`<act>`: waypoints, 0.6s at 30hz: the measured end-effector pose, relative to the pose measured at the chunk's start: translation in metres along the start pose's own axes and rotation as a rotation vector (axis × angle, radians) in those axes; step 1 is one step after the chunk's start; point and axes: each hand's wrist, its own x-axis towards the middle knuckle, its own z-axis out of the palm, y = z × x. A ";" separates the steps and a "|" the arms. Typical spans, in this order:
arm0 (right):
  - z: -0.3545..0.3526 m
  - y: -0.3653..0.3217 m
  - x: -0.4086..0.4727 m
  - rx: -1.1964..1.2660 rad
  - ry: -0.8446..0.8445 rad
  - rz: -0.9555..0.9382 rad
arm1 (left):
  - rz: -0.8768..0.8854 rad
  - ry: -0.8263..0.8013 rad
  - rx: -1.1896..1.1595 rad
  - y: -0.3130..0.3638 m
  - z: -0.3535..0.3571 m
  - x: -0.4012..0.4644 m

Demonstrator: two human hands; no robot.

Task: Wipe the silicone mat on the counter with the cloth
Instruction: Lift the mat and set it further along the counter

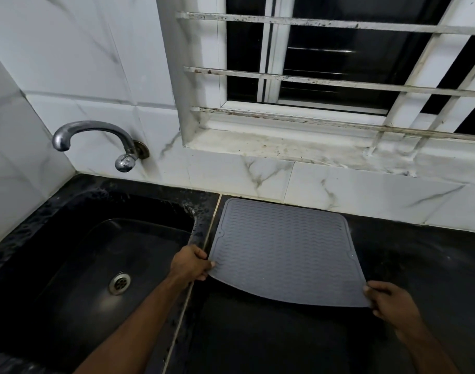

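A grey silicone mat with a wavy ribbed surface lies on the black counter, its far edge close to the tiled wall. Its near edge is lifted and bowed. My left hand pinches the mat's near left corner. My right hand pinches the near right corner. No cloth is in view.
A black sink with a metal drain sits to the left of the mat. A chrome tap sticks out of the marble-look tiled wall above it. Behind the counter is a stained window sill with white bars.
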 end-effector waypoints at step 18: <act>0.006 0.014 -0.011 -0.192 0.108 -0.177 | 0.039 0.030 0.088 -0.006 0.002 -0.013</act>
